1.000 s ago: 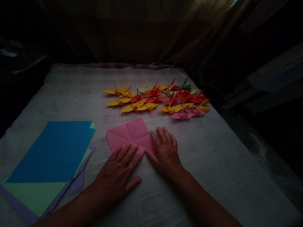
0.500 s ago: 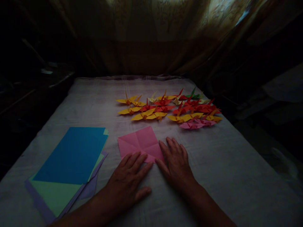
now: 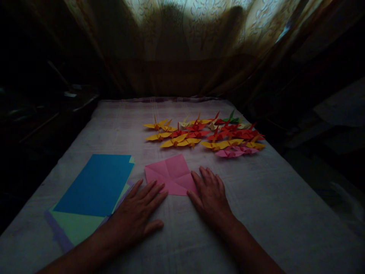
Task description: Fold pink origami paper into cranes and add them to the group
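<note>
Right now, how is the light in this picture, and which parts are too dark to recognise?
Head view: dim overall, brightest at the patterned curtain; upper left corner nearly black, nothing recognisable there; pink paper legible, creases visible; left hand and right hand dusky.

We look from the wearer's head, facing forward and down along the cloth-covered surface (image 3: 256, 213). The left hand (image 3: 141, 207) and right hand (image 3: 211, 192) occupy our near field; the curtain (image 3: 176, 42) bounds the far end.
</note>
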{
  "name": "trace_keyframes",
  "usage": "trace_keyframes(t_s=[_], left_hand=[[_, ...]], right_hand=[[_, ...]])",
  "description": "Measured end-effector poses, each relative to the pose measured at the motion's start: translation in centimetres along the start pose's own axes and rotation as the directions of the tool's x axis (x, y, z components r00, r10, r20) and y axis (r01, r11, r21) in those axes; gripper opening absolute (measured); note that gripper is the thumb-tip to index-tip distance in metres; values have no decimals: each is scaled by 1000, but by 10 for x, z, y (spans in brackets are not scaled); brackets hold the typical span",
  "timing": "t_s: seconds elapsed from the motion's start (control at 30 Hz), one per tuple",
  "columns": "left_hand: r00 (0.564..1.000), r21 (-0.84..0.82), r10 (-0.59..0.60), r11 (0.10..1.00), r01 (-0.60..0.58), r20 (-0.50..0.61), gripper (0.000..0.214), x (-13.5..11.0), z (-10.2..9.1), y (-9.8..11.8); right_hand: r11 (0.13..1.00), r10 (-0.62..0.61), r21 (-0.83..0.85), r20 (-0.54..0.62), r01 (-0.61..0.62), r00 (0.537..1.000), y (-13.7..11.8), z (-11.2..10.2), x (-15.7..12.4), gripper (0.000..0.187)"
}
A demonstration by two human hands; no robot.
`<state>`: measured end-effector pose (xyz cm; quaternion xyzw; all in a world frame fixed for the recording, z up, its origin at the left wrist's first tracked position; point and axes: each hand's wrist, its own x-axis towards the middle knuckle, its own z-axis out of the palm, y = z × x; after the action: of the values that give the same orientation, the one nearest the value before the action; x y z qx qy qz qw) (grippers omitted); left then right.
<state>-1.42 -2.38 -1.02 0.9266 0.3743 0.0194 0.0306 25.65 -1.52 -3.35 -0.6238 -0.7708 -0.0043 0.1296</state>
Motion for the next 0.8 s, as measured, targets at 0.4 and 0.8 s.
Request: trace_keyframes(t_s=[0.4,0.8], left_hand=[[982,159,-117,977,141,-150,59,-23,-12,-4],[982,8,-151,988,153,-117,58,35,10,36]], right_hand=[[997,-2,80,-87,9,996,1,1,-2,38],[949,-144,250,-195,191,970,19,11,-4,28]])
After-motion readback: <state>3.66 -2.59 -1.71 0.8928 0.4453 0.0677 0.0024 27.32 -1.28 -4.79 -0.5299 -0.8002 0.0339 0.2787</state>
